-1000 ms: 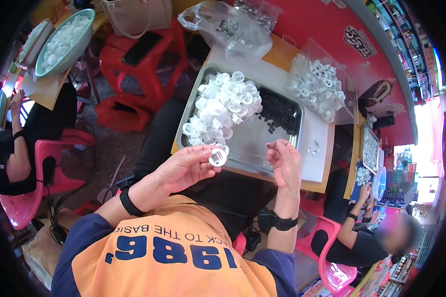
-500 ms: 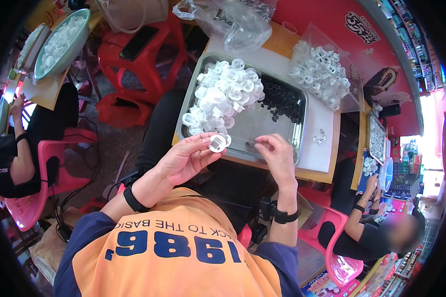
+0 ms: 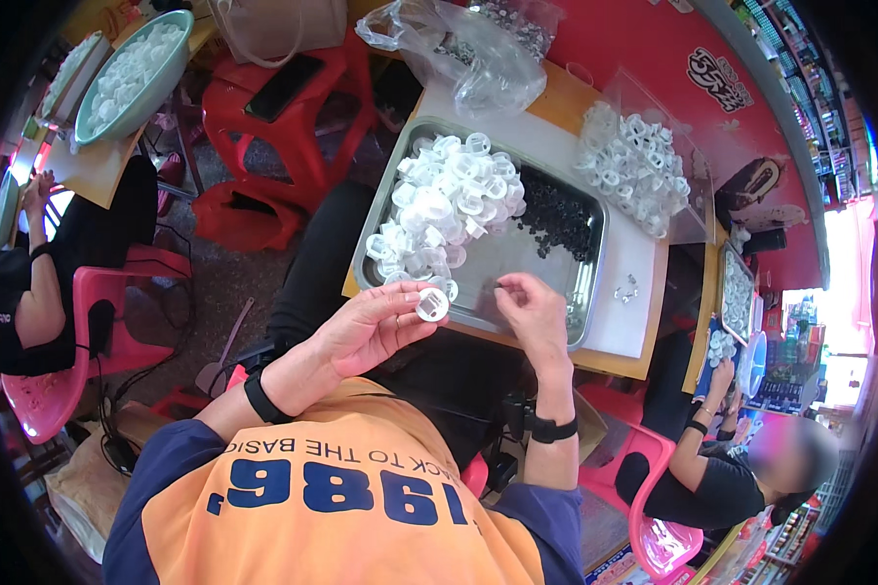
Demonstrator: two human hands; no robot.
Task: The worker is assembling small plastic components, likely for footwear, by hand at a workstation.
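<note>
Steel tray (image 3: 583,292), ribbed white ring (image 3: 431,305)

Left hand (image 3: 366,331) pinching white plastic ring (image 3: 431,305) just before metal tray (image 3: 585,292); right hand (image 3: 532,312) nipping tiny dark piece (image 3: 498,287); heaped white rings (image 3: 454,210) beyond.

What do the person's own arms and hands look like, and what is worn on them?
Both hands are bare, with no gloves or rings visible. The left hand has a black band on its wrist; the right hand has a black band too, like a watch strap. The forearms are uncovered. Dark blue sleeves of an orange shirt end near the elbows.
</note>
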